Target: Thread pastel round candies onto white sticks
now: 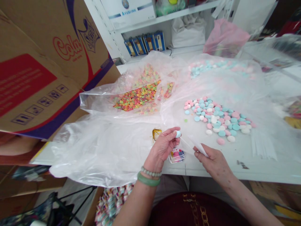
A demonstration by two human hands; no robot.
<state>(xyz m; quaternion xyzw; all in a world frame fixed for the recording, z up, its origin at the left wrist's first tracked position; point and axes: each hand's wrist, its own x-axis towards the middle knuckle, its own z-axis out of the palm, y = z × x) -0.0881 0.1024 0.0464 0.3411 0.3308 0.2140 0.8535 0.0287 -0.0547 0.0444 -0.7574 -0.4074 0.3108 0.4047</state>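
My left hand (164, 142), with a green bangle and a beaded bracelet at its wrist, pinches a pale blue candy (178, 134) between thumb and fingers. Whether more candies sit in the palm is hidden. My right hand (213, 158) is closed on a narrow clear plastic bag (199, 147), its end pointing toward the left hand. Just below the left hand lies a stack of printed cards (176, 156). Gold twist ties (156, 133) rest behind the left wrist. Loose pink, blue and white candies (218, 117) spread over the table ahead of the right hand.
Large clear plastic bags cover much of the table, one with small colourful ring candies (141, 95). A big cardboard box (47, 62) stands at left. Narrow bags (263, 146) lie at right. Below, a box contains wrapped candies (114, 204). Shelves (138, 24) stand behind.
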